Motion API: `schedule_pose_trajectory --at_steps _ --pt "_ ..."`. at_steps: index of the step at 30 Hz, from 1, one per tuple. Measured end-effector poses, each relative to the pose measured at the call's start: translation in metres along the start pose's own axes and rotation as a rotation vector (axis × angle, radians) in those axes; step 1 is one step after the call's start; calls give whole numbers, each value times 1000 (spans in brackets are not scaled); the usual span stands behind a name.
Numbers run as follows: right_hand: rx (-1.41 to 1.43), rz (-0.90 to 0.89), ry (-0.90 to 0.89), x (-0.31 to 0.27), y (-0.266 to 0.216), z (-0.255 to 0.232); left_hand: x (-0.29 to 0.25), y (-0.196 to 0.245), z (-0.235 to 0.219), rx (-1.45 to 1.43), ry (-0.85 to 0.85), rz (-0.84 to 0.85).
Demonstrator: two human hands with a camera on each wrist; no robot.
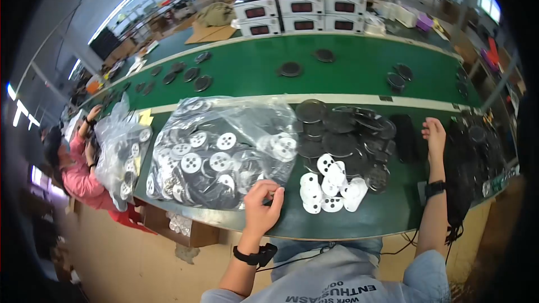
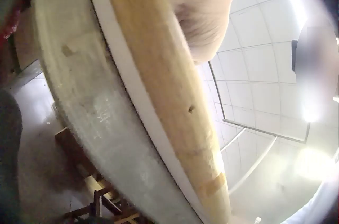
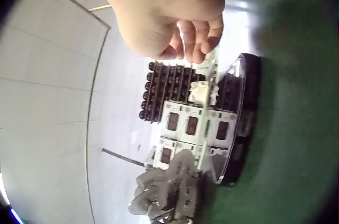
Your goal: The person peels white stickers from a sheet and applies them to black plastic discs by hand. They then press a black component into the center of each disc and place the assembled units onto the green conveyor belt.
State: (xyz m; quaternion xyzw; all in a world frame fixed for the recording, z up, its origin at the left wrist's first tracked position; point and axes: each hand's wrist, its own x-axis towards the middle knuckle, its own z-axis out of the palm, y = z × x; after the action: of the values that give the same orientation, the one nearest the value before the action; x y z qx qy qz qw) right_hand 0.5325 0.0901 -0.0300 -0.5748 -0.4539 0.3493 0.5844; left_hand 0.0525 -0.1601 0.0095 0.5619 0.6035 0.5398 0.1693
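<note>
My left hand is at the table's front edge, fingers loosely curled, by the corner of a clear plastic bag full of white discs with holes. In the left wrist view part of this hand shows above the table edge. My right hand is raised over the right side, its fingers bent loosely and holding nothing. Beside it lies a black object. Between the hands are loose white discs and a pile of black round parts. The right wrist view shows the right hand from its palm side.
Behind the table runs a green belt carrying scattered black round parts. White boxes are stacked beyond it. A person in pink works at the left beside another bag. Dark items and cables crowd the right end.
</note>
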Motion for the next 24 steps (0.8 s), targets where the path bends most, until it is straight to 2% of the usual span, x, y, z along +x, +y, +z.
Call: schedule_pose_trajectory --at_steps 2,5,8,12,13,17,20,22,24 --pt "6 68 19 5 13 -3 14 18 -1 60 -101 74" --pt "21 47 36 -5 6 2 42 54 9 139 -325 188" --pt "-47 -27 43 -12 -9 13 64 68 37 213 -600 292" --pt "-140 -81 45 -22 -19 20 55 83 61 391 -858 362" --pt "-146 -81 37 -25 -22 21 43 72 66 402 -903 295" --pt "-162 -188 52 -38 -42 29 -7 62 87 614 -777 320" --pt "34 -187 -88 -60 -70 34 -27 63 91 616 -714 296" --pt "-26 -113 -463 -106 -121 37 -35 60 93 543 -662 297" --pt "-328 -216 -910 -154 -163 45 -41 55 90 475 -615 298"
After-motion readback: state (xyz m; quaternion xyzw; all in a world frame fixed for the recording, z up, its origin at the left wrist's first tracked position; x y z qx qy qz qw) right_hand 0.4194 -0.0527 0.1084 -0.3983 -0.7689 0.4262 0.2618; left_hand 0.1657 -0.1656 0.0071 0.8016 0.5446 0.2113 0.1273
